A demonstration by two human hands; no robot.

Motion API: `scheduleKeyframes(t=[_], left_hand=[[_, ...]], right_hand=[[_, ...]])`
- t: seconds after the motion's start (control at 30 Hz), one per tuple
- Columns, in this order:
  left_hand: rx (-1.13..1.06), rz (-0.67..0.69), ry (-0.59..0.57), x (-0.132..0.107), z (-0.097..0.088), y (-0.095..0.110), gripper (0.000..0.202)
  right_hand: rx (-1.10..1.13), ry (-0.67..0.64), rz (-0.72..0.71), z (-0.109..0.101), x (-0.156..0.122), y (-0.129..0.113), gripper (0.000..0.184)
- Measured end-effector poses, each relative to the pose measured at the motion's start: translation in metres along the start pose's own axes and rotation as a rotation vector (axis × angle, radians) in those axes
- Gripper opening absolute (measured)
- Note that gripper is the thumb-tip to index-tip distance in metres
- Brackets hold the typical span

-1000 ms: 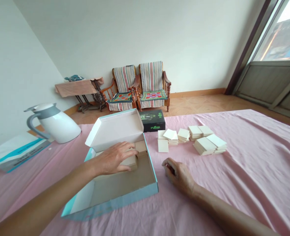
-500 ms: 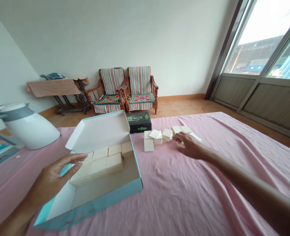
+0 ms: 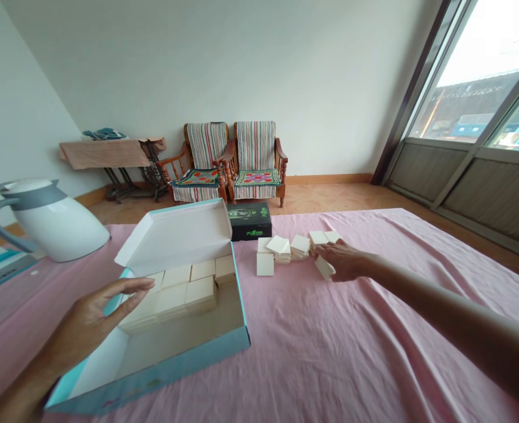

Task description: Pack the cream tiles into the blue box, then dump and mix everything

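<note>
My left hand hovers at the left side of an open light-blue box, thumb and fingers apart with nothing between them. Stacked cream-white square tiles fill the back part of this box. On the pink cloth to its right lie more such tiles, some in low piles and one flat tile in front. My right hand is at the right end of these piles. Its fingers are closed on a tilted square tile, and they partly hide the tiles behind.
Behind the tiles stands a black box with green print. A white and grey jug stands at the left, beside a blue-and-white package. Pink cloth with folds covers the table. Two wooden chairs stand beyond.
My right hand has moved slightly right and down, and a tile is now tilted in its fingers. My left hand has barely moved. The view has shifted slightly.
</note>
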State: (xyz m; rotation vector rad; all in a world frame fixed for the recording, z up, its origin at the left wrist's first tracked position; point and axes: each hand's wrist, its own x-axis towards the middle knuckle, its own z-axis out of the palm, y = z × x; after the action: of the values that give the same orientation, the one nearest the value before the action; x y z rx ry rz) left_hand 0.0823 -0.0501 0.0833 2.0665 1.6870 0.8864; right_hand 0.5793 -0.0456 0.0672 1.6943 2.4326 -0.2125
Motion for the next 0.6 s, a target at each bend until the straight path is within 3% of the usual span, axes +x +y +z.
scheduleKeyframes(t=[0.23,0.6], left_hand=[[0.014,0.026,0.006,-0.001,0.001,-0.006,0.04],[-0.003,0.12,-0.013,-0.004,0.003,-0.01,0.036]], right_hand=[[-0.027,0.006,-0.058,0.013,0.01,0.004,0.054],[-0.061,-0.076,-0.116,0.03,0.023,0.02,0.071]])
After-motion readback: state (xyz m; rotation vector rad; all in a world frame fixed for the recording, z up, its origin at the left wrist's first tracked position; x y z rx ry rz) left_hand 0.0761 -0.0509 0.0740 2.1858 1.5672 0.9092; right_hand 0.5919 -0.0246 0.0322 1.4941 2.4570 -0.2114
